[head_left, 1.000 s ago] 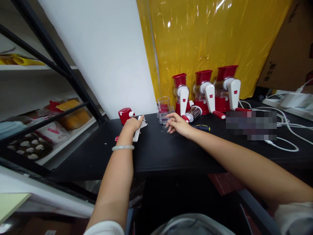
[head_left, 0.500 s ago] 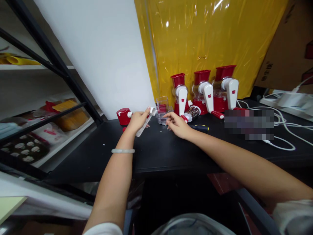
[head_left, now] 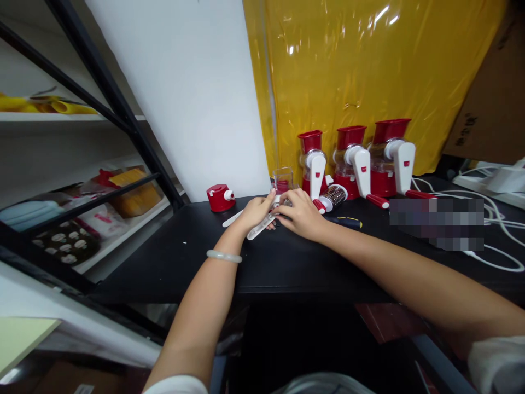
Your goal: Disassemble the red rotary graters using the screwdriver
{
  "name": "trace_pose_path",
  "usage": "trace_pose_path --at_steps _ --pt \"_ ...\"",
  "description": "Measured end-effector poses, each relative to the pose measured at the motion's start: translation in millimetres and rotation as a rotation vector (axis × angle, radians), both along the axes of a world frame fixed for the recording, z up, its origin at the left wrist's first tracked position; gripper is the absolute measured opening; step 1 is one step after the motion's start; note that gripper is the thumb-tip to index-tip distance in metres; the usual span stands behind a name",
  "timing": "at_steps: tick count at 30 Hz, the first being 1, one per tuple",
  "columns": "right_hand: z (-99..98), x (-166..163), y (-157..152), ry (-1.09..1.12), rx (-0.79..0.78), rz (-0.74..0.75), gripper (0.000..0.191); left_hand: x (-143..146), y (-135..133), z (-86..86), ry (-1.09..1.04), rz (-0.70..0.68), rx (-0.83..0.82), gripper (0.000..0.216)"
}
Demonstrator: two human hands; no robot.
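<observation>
My left hand (head_left: pixel 253 212) is closed round a white crank handle (head_left: pixel 259 229) and holds it low over the black table (head_left: pixel 213 257). My right hand (head_left: pixel 298 212) meets it from the right, fingers curled on the same handle's far end. A clear plastic housing (head_left: pixel 283 181) stands just behind both hands. Another white flat piece (head_left: pixel 232 219) lies on the table left of my left hand. A red cap with a white knob (head_left: pixel 220 197) sits by the wall.
Three red and white rotary graters (head_left: pixel 356 160) stand in a row against yellow plastic sheeting. A steel grater drum (head_left: pixel 335 196) and a screwdriver (head_left: pixel 348 222) lie in front of them. White cables (head_left: pixel 492 219) cross the right side. Metal shelving (head_left: pixel 74 208) with packaged goods stands at left.
My left hand lifted the white handle from the table's left part and carried it right to the clear housing. My right hand closed in on it. A white piece stayed behind.
</observation>
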State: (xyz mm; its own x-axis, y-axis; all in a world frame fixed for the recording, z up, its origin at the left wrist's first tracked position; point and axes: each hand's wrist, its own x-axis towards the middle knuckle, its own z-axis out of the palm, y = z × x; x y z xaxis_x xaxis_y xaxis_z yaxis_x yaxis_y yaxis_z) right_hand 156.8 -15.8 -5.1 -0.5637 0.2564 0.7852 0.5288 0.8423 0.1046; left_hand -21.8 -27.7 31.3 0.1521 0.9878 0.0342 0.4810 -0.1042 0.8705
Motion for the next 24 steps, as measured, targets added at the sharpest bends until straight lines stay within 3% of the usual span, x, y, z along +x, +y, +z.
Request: trace_pose_path --at_steps 5,16,21,24 --pt "-8.8 5 1 -0.029 0.071 -0.044 0.023 4 1 -6.9 0.053 -0.028 -0.003 0.08" --pt "-7.4 6 -1 -0.118 0.142 -0.097 0.03 11 5 -15.7 0.108 -0.071 0.019 0.075" --pt "-6.3 13 7 -0.113 0.033 -0.053 0.021 9 4 -12.1 0.042 -0.129 -0.032 0.072" --pt "-8.5 18 15 -0.055 -0.041 -0.059 0.015 5 4 -7.4 0.034 -0.196 -0.112 0.059"
